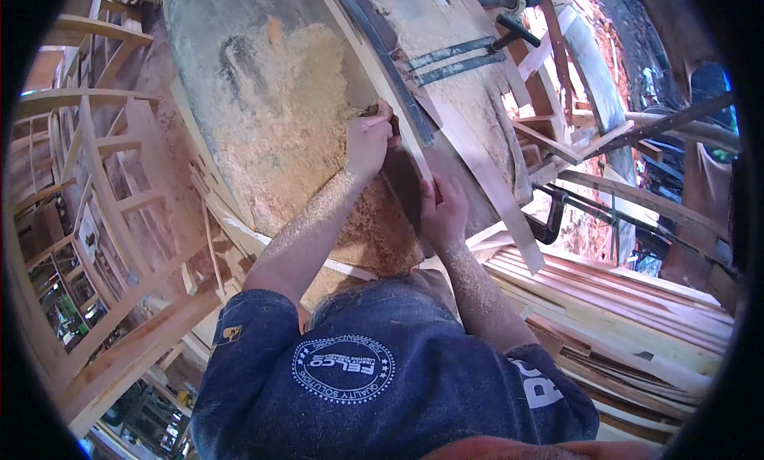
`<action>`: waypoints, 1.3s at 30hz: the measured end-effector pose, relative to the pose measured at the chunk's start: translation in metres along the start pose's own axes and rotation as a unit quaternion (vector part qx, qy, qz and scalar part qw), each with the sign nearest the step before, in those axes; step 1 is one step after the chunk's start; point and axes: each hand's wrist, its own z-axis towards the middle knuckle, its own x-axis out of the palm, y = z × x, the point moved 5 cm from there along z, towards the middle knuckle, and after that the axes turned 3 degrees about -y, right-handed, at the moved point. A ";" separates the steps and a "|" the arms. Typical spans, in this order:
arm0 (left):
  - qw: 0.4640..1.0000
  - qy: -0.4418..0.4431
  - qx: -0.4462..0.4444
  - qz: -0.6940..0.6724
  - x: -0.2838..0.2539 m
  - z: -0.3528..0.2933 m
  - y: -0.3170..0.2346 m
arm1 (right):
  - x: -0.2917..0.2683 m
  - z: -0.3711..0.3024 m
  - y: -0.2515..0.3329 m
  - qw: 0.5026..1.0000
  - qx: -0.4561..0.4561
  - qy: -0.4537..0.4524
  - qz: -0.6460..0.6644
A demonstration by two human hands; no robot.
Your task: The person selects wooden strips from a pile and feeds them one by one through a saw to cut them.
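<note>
A long narrow wooden strip (374, 72) runs away from me over a sawdust-covered worktop (191, 54). My right hand (444, 212) pinches its near end between thumb and fingers. My left hand (368, 146) is closed at the strip's left side, farther along. Its fingers are curled beside a small dark spot, and what they hold is hidden. A dark straight bar (382, 58) lies along the strip's right side. Sawdust (294, 102) is heaped left of my left hand and clings to both forearms.
A pale board (477, 161) lies right of the bar. A screw clamp (513, 30) stands at the far right, and a black C-clamp (551, 217) hangs nearer. Stacked planks (613, 309) lie at my right. Wooden framework (103, 165) stands at the left.
</note>
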 end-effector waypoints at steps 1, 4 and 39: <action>1.000 -0.001 -0.002 0.000 -0.005 0.003 0.004 | 0.000 0.002 0.003 1.000 0.001 0.002 -0.001; 0.998 0.019 -0.030 0.051 -0.017 0.013 0.007 | 0.005 0.007 0.007 1.000 0.012 0.018 0.009; 0.935 0.046 0.140 0.322 0.056 -0.218 0.088 | -0.132 -0.194 -0.104 0.985 -0.144 0.055 -0.077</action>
